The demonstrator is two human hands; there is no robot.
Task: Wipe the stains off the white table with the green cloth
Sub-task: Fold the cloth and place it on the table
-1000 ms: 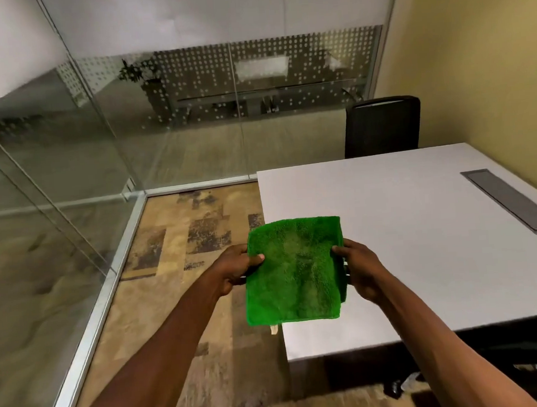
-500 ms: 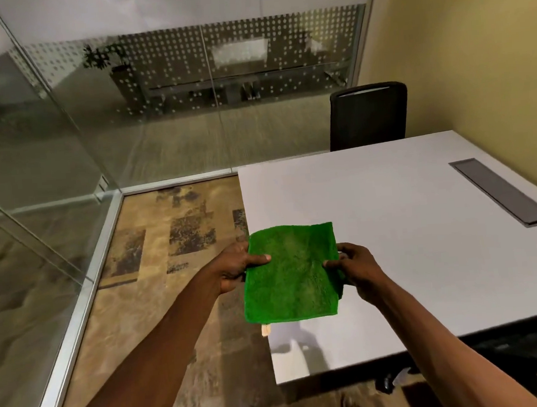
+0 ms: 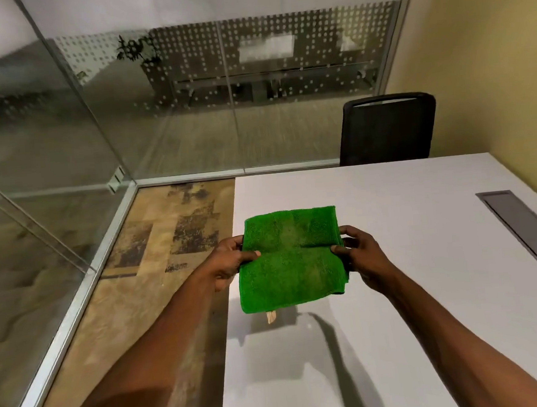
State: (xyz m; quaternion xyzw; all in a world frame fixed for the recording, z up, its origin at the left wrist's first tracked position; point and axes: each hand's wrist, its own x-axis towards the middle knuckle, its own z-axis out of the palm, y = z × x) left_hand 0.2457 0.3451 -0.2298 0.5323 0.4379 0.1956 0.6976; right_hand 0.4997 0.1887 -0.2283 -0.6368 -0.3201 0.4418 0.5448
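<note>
I hold a folded green cloth (image 3: 291, 259) flat in the air above the left part of the white table (image 3: 410, 288). My left hand (image 3: 231, 260) pinches its left edge, thumb on top. My right hand (image 3: 358, 254) grips its right edge the same way. A small pale tag hangs from the cloth's near edge. The cloth casts a shadow on the tabletop below it. I cannot make out any stains on the table.
A grey cable hatch (image 3: 526, 233) is set into the table at the right. A black chair (image 3: 387, 130) stands at the far end. Glass walls (image 3: 127, 117) enclose the left and back, a yellow wall (image 3: 489, 60) the right. Patterned carpet (image 3: 157, 262) lies left of the table.
The view has come closer to the table, so more of its near part shows. The cloth, held in both hands throughout, now hangs over the tabletop rather than its left edge.
</note>
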